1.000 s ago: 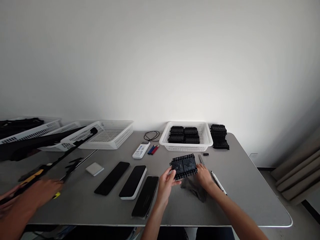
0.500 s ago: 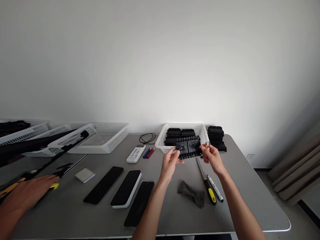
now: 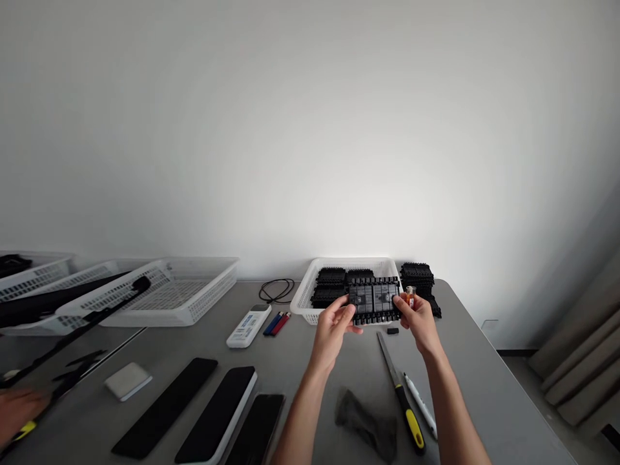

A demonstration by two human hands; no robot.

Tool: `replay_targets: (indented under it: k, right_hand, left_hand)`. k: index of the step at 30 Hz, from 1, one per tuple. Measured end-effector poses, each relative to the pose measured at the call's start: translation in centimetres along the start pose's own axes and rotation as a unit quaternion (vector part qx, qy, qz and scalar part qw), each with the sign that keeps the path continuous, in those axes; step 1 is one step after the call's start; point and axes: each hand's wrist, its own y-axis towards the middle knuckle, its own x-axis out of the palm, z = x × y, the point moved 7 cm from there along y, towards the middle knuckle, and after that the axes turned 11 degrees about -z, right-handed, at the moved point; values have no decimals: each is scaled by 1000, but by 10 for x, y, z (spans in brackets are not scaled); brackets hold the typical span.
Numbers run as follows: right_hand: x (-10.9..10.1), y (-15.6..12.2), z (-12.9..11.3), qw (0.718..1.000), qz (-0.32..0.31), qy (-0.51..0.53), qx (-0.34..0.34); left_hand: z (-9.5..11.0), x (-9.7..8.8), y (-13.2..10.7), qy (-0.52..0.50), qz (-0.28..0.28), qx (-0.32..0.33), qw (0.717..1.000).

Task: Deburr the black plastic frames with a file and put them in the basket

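Observation:
A flat black plastic part with toothed long edges (image 3: 372,301) is held up between my two hands, in front of the white basket. My left hand (image 3: 332,326) grips its left end, thumb over the face. With thumb and fingertips, my right hand (image 3: 417,318) pinches its right end; an orange lighter (image 3: 411,297) sticks up from that same hand. Beneath them on the table lie a file with a black and yellow handle (image 3: 401,394), a white marker (image 3: 419,405), a dark cloth (image 3: 367,423) and a small black piece (image 3: 392,330).
More black parts lie in the white basket (image 3: 303,294) and in a stack (image 3: 417,276) beside it. Blue and red lighters (image 3: 277,323), a white device (image 3: 248,327), a cable (image 3: 276,290) and phone-like slabs (image 3: 216,413) lie leftward. Another person's hand (image 3: 19,410) shows at the far left.
My view has shifted, so the table sits lower. The black part now faces me more squarely. A small black piece shows on the table below it. The other person's hand has moved left.

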Motion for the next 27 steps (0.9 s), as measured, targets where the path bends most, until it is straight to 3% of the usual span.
replay_targets:
  k: [6,14,18,27]
  right_hand:
    - [-7,9,4,999,25,4,-23]
    - [-18,7,0,995,81,-50,-28]
    - [-16,7,-2,992,74,-95,-28]
    - [8,1,-13,983,50,-169,-46]
  left_hand:
    - [-1,-5,10,62,-2,10,998]
    - [6,0,19,112,-86,5,990]
    - [7,1,18,107,-132,-17,985]
    - [4,-17,18,101,-84,-24,991]
